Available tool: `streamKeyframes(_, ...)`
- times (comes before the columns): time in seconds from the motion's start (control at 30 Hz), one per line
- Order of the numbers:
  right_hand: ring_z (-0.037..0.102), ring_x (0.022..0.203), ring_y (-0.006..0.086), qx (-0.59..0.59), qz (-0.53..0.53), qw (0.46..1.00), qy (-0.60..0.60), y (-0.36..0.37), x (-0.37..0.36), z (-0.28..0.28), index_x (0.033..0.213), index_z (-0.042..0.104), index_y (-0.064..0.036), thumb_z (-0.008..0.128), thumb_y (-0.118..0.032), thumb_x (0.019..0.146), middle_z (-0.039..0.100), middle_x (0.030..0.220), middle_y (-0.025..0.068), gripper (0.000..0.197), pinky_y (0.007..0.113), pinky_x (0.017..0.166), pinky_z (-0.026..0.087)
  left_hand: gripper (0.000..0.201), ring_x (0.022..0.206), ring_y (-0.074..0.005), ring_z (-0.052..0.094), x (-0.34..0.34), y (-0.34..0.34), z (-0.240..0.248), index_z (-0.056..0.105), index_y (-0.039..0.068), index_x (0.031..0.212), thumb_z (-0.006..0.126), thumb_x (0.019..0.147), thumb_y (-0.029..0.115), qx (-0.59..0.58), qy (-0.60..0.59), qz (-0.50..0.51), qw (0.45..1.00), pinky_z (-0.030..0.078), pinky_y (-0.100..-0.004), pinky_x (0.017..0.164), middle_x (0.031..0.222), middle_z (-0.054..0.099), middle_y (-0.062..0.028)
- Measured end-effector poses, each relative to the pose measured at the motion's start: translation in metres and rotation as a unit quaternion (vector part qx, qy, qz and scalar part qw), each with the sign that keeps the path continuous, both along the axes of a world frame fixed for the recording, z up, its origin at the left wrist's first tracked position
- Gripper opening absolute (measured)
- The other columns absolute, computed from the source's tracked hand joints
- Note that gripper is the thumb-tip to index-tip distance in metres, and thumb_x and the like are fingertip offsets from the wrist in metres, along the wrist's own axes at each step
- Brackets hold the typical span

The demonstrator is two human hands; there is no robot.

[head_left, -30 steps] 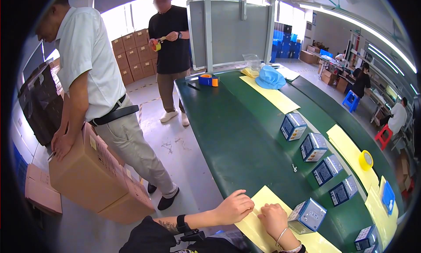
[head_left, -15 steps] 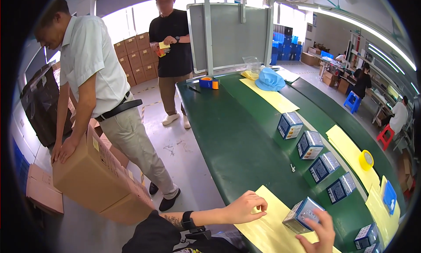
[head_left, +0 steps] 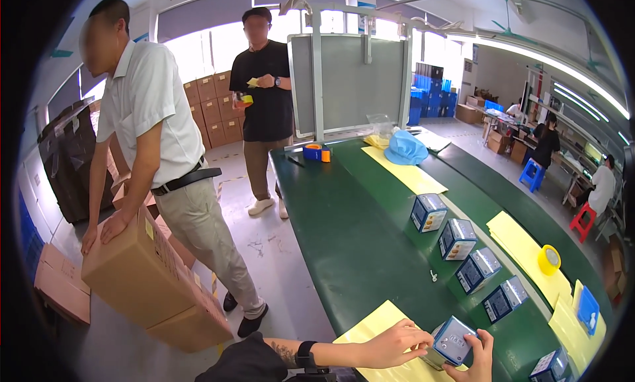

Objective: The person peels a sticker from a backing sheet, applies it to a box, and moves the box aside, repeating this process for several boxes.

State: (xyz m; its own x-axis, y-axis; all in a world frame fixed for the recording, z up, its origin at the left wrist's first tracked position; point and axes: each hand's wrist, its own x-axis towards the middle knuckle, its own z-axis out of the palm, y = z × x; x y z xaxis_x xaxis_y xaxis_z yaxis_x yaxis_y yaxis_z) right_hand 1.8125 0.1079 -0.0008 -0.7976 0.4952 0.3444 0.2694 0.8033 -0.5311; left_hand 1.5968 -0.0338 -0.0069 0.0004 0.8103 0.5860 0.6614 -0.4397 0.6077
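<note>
A small blue-and-silver box point(head_left: 456, 339) stands on a yellow sheet point(head_left: 376, 324) at the near edge of the green table. My right hand point(head_left: 479, 359) grips its right side, fingers at the upper edge and thumb lower on the near side. My left hand point(head_left: 395, 345) is at the box's left edge, fingers bent together in a pinch; anything between them is too small to make out. Beyond, similar boxes stand in a slanting row, among them one nearest point(head_left: 505, 299) and one farthest point(head_left: 428, 213). A small white piece point(head_left: 434, 275) lies left of the row.
Yellow tape point(head_left: 549, 259) sits on yellow sheets to the right, near a blue tray point(head_left: 587, 309). Another box point(head_left: 549, 365) is at lower right. A blue cap point(head_left: 406, 148) and an orange-blue tape roll point(head_left: 317, 153) lie farther back. Someone leans on a carton point(head_left: 142, 276) at left; another person stands behind.
My right hand has closed on the box, and my left hand has moved right to its edge. The view has shifted slightly. The leaning person's head has lifted a little.
</note>
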Motion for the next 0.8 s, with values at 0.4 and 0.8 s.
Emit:
streamKeyframes(0.4,0.043,0.118,0.0415,0.011,0.016,0.995,0.102,-0.008,-0.007,-0.009,0.122,0.052,-0.0063,0.084,-0.018,0.059,0.04,0.13,0.0235,0.072,0.045,0.1,0.037,0.009,0.084,-0.0179,0.056,0.009,-0.004,0.005,0.06,0.009,0.088,0.068,0.083,0.011,0.027,0.044,-0.02,0.998,0.039,-0.0355,0.09,0.085,0.058,-0.0007)
streamKeyframes(0.8,0.042,0.12,0.0427,-0.007,0.007,0.996,0.084,-0.014,0.004,-0.006,0.123,0.052,-0.0094,0.084,-0.019,0.061,0.038,0.131,0.0243,0.07,0.047,0.101,0.036,0.009,0.092,-0.0202,0.055,0.021,-0.016,0.028,0.06,0.009,0.083,0.069,0.082,0.01,0.019,0.026,-0.04,0.999,0.039,-0.0366,0.09,0.091,0.059,-0.0011)
